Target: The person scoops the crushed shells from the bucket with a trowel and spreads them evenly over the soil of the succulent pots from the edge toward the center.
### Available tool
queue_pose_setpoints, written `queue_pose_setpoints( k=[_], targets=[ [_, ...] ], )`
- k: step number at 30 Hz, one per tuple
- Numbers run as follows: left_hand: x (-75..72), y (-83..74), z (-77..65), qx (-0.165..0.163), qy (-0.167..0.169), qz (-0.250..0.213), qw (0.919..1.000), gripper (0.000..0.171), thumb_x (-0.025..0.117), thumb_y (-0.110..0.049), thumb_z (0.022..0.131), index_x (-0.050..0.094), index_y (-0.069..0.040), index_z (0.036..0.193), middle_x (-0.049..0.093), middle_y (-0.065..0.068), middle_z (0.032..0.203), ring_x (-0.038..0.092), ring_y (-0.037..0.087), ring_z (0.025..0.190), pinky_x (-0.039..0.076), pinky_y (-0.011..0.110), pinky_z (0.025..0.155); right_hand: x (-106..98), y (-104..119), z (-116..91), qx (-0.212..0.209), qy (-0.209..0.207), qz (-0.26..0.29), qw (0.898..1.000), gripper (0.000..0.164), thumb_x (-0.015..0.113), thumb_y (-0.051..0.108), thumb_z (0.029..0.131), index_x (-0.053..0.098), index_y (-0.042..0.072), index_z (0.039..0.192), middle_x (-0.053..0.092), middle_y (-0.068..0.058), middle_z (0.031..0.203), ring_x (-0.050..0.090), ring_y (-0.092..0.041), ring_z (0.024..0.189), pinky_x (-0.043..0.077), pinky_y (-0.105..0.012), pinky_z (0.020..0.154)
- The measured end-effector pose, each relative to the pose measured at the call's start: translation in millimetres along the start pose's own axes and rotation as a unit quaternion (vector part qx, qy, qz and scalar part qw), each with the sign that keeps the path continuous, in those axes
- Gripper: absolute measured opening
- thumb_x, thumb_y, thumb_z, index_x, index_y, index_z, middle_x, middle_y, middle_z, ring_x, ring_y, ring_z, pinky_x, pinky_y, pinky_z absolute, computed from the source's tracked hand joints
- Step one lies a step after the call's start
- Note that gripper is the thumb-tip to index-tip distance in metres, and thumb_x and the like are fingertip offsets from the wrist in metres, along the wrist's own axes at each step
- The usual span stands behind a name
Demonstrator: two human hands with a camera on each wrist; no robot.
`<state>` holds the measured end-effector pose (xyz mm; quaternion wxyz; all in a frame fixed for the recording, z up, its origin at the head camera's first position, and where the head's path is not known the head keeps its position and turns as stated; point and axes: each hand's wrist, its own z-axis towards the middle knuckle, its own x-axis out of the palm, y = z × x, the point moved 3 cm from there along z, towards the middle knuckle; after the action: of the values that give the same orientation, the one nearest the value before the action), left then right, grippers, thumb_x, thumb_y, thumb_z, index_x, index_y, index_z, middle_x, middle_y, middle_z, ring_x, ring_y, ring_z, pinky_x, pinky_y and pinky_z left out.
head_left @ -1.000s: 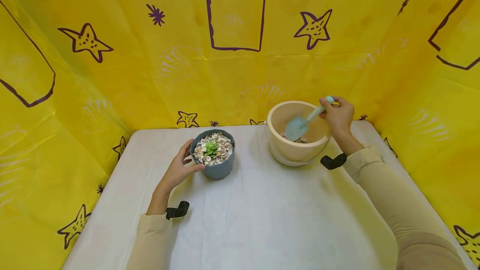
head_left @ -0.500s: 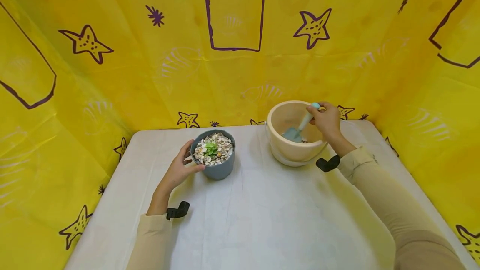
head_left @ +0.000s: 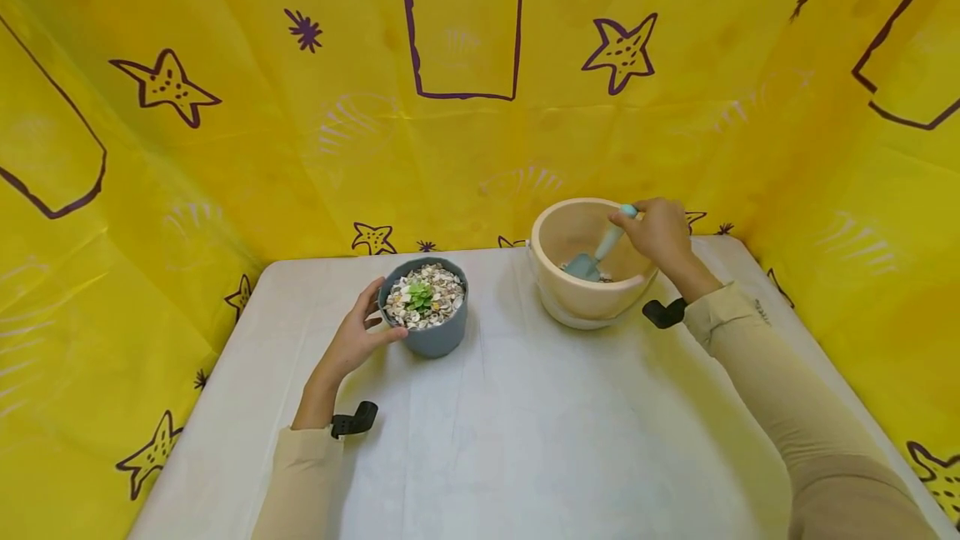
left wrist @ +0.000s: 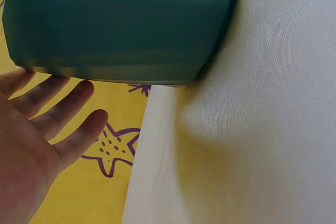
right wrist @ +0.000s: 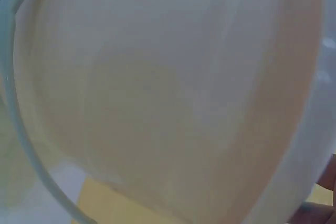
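Observation:
In the head view, my left hand (head_left: 358, 337) rests against the left side of a grey-blue plant pot (head_left: 437, 339), thumb at its front and fingers spread near the rim. The left wrist view shows these fingers (left wrist: 73, 98) nearly straight, some touching the pot wall, others apart from it. Pale shell-like bits (head_left: 442, 291) fill the pot around a small green plant (head_left: 421, 298). My right hand (head_left: 663, 233) pinches the handle of a light blue toy trowel (head_left: 582, 267), its blade down inside a cream bucket (head_left: 581, 297). The bucket's wall fills most of the right wrist view.
Both containers stand toward the back of a white-covered table (head_left: 525, 440). A yellow printed cloth (head_left: 465, 157) encloses the back and sides. Black wrist cameras (head_left: 356, 419) are strapped to both wrists. A pale bail handle hangs on the bucket.
My right hand has moved down and slightly left, lowering the trowel blade deeper into the bucket. My left hand and the pot have stayed in place.

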<state>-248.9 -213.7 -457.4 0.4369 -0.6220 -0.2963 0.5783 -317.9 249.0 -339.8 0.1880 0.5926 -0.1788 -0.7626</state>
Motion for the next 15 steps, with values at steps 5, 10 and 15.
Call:
queue_pose_setpoints(
  k=[5, 10, 15],
  targets=[
    [-0.8, 0.0, -0.6, 0.000, -0.001, -0.002, 1.0000, 0.096, 0.077, -0.024, 0.084, 0.015, -0.018, 0.157, 0.027, 0.019, 0.159, 0.030, 0.038, 0.144, 0.033, 0.058, 0.112, -4, -5, 1, -0.008, 0.034, -0.041, 0.999, 0.055, 0.055, 0.039, 0.098, 0.061, -0.010, 0.124, 0.067, -0.026, 0.080, 0.051, -0.031, 0.066, 0.036, -0.033, 0.058],
    [-0.7, -0.4, -1.0, 0.001, 0.000, -0.008, 1.0000, 0.096, 0.076, -0.022, 0.085, 0.014, -0.018, 0.157, 0.027, 0.019, 0.158, 0.030, 0.038, 0.144, 0.032, 0.059, 0.112, -5, -16, -1, -0.012, 0.080, -0.043, 0.996, 0.054, 0.045, 0.032, 0.103, 0.048, -0.008, 0.139, 0.053, -0.037, 0.129, 0.052, -0.050, 0.110, 0.046, -0.056, 0.088],
    [-0.4, -1.5, -1.0, -0.002, 0.003, -0.012, 0.9999, 0.097, 0.076, -0.020, 0.085, 0.013, -0.016, 0.158, 0.027, 0.020, 0.158, 0.032, 0.039, 0.143, 0.033, 0.058, 0.111, -4, -30, -7, -0.014, 0.124, -0.022, 0.992, 0.059, 0.038, 0.033, 0.105, 0.032, -0.009, 0.147, 0.036, -0.041, 0.141, 0.037, -0.057, 0.128, 0.035, -0.067, 0.104]
  ],
)
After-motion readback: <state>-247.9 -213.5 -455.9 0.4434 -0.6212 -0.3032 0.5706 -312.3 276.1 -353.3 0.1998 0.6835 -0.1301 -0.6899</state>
